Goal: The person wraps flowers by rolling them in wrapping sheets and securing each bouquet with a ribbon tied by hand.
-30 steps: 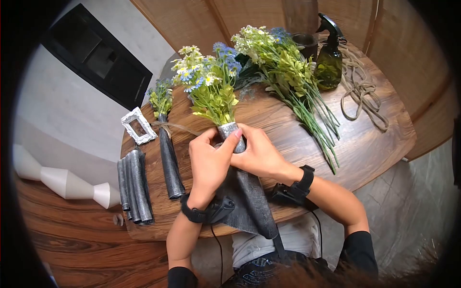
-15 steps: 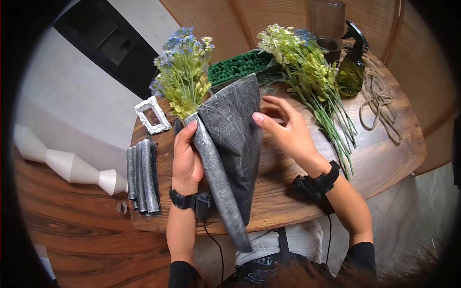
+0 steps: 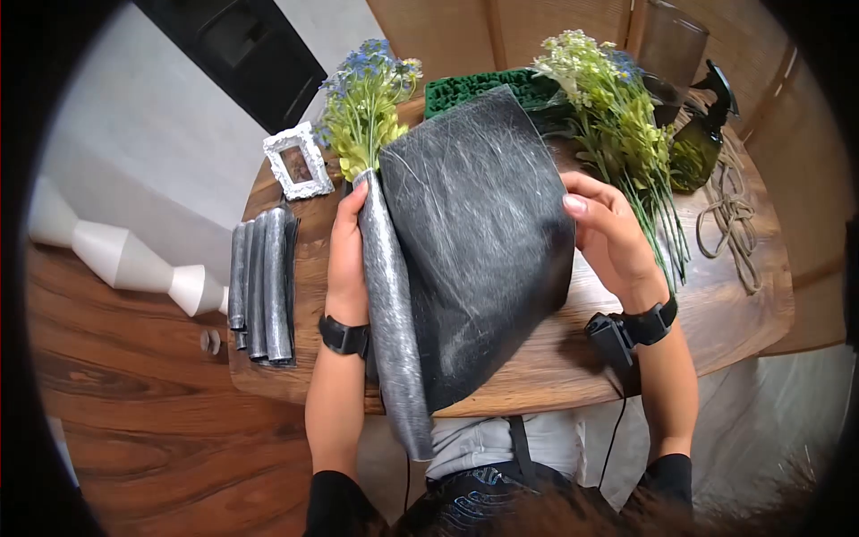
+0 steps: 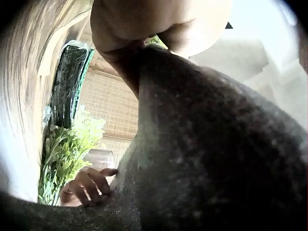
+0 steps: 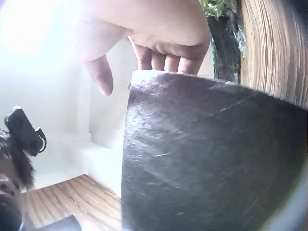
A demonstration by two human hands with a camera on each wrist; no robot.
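My left hand [image 3: 347, 255] grips the rolled side of a dark grey, fibrous sheet of wrapping paper [image 3: 474, 215], thumb lying along the roll. From the top of that roll rises a bunch of artificial flowers [image 3: 367, 112], blue and white with yellow-green leaves. The rest of the sheet spreads out loosely to the right. At its right edge is my right hand [image 3: 617, 233], touching with its fingers; in the right wrist view these fingers [image 5: 171, 62] pass behind the sheet and the thumb stands apart. Paper fills much of the left wrist view.
Several rolled grey sheets [image 3: 264, 286] and a white ornate frame [image 3: 298, 163] lie at left on the wooden table [image 3: 716, 331]. Green foam-like block [image 3: 438, 97] behind; loose flower stems [image 3: 626, 152], spray bottle [image 3: 698, 148] and cord [image 3: 734, 228] at right.
At first both hands gripped the wrapped bunch at mid-table. The right hand has since released the roll and moved right along the sheet, which has opened out; the left hand carried the bunch leftward.
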